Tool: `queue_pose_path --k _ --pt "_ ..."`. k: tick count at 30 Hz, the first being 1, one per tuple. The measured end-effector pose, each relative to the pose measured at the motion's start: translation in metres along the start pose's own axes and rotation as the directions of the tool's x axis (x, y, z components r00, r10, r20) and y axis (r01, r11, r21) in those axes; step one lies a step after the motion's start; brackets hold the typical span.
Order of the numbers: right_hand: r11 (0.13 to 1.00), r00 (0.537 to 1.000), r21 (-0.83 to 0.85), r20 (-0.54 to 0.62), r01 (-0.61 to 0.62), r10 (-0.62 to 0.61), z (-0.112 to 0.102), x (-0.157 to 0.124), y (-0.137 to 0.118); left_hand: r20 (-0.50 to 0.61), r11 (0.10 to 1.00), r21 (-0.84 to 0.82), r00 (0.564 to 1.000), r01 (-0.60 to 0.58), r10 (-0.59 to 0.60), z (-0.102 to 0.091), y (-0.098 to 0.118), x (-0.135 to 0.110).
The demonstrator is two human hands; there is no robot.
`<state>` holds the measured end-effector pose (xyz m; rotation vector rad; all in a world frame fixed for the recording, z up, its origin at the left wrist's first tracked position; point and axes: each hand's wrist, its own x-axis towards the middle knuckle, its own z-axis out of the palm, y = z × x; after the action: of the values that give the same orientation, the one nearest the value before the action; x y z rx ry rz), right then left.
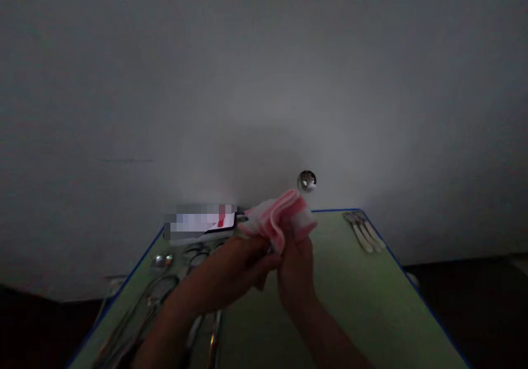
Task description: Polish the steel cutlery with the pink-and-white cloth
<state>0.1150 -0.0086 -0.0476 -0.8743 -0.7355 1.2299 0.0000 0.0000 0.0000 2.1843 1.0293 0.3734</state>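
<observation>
A pink and white cloth [270,218] is bunched up in front of me, above the far part of the table. My right hand [296,267] is closed round it from the right. From the left, my left hand [249,267] grips the same bundle, its fingers curled beneath the folds. Just beyond the cloth's upper edge shows the shiny round metal bowl of a ladle or large spoon [307,181]. Its handle is hidden by the cloth and my hands, so which hand bears it does not show.
The green table [342,308] has a blue edge and stands against a grey wall [264,83]. Several metal utensils [163,286] lie at left, partly under my left forearm. A lit screen [206,221] stands at the back left. Forks [363,232] lie at the far right.
</observation>
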Motion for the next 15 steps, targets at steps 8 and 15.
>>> queue_pose_path --k 8,15 --pt "0.994 1.000 0.109 -0.001 -0.031 0.031 -0.001 0.012 -0.021 -0.080 0.983 0.181 0.995 -0.041 0.057 0.009 0.017 -0.006" --pt "0.957 0.997 0.284 -0.071 0.061 -0.043 -0.028 0.047 -0.041 -0.013 0.938 0.348 1.000 -0.016 0.022 0.026 0.037 -0.003"
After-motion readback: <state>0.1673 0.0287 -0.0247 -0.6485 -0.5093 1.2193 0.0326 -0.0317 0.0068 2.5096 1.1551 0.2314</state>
